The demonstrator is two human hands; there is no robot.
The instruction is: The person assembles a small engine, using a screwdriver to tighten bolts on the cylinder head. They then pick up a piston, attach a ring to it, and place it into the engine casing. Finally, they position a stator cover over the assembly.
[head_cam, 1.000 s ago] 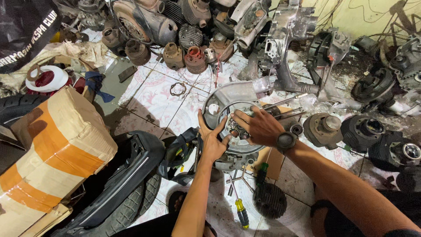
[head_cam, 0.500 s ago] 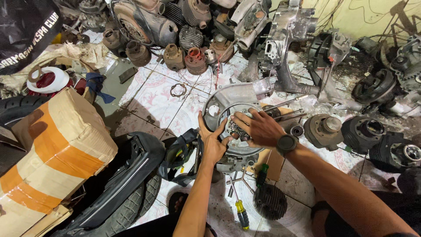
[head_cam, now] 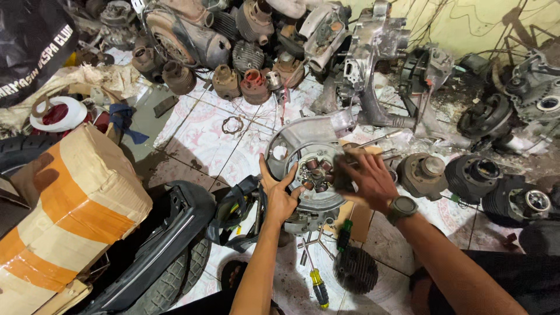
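Two hands are on the round metal engine plate (head_cam: 303, 175) lying on the tiled floor (head_cam: 198, 140). My left hand (head_cam: 281, 195) has its grip spread wide against the plate's left edge. My right hand (head_cam: 364, 178) lies over the copper coils (head_cam: 317, 172); its grip is blurry, so I cannot tell. One yellow screwdriver (head_cam: 318, 286) lies near.

Silver engine cover (head_cam: 303, 153) with copper-brown coils (head_cam: 318, 172); left of the hands (head_cam: 281, 195), tan box (head_cam: 70, 210) striped orange; yellow-handled screwdriver (head_cam: 318, 286) below.
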